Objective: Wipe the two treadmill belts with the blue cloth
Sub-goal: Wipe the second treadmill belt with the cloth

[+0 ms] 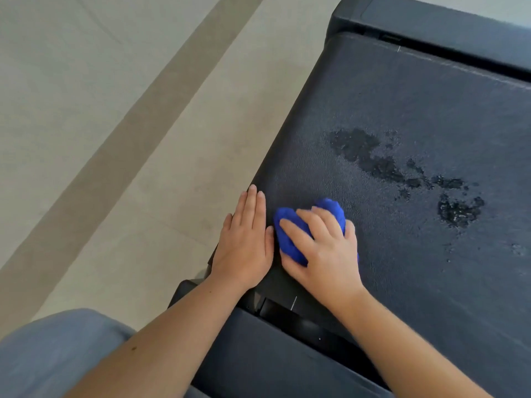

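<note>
A dark treadmill belt (402,104) fills the right half of the view. Wet dark patches (373,156) spread across its middle toward the right. My right hand (324,251) presses a bunched blue cloth (290,234) onto the belt near its left edge. Blue shows past the fingertips and beside the thumb; the hand covers the remainder. My left hand (244,239) lies flat, fingers together, on the belt's left edge, right beside the cloth. Only one belt is in view.
The treadmill's black end cover (431,21) crosses the top right, and another black frame part (273,354) lies below my hands. Pale tiled floor (115,110) with a darker stripe lies to the left. My knee in blue fabric (57,354) is at the bottom left.
</note>
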